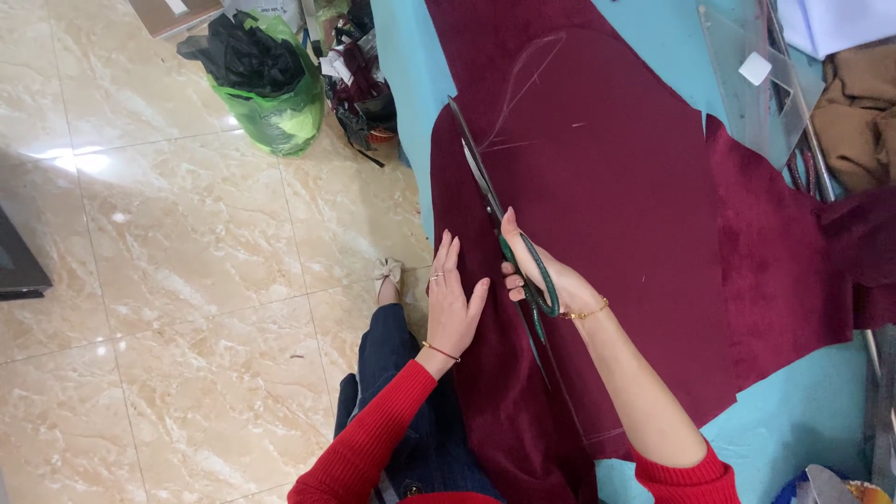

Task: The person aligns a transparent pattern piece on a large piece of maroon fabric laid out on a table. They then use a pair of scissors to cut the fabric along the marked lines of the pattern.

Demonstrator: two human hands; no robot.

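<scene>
right hand (pixel 546 275) is clamped through the green handles of long scissors (pixel 495 215) whose blades lie along the edge of dark red velvet fabric (pixel 616 187) on the turquoise surface (pixel 793 415), while left hand (pixel 455 303) presses flat, fingers apart, on the fabric's hanging edge.

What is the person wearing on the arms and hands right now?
Both arms have red knit sleeves pushed up the forearm. The left hand has a ring on one finger and a thin bracelet at the wrist. The right hand has a gold chain bracelet at the wrist. No gloves.
</scene>
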